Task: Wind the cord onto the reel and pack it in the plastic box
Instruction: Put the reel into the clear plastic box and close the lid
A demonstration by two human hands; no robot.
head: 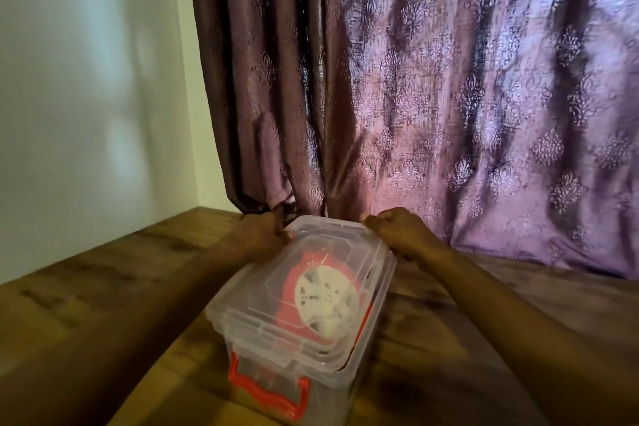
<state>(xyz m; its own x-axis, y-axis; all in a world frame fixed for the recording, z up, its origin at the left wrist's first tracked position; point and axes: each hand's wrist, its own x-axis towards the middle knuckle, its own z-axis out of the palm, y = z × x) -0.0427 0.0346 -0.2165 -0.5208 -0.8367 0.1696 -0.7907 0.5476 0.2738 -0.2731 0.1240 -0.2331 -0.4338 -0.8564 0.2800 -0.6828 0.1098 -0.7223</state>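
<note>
A clear plastic box [340, 370] stands on the wooden table, with a red latch handle [268, 391] on its near end. A transparent lid [262, 322] lies on top of it, slightly askew. Through the lid I see the red reel with its white centre disc [320, 294] inside the box. My left hand [257, 235] grips the lid's far left corner. My right hand [397, 230] grips the far right corner. The cord itself cannot be made out.
The wooden table [103, 304] reaches to a white wall [86, 79] on the left. A purple patterned curtain [449, 97] hangs right behind the box and rests on the table's far edge.
</note>
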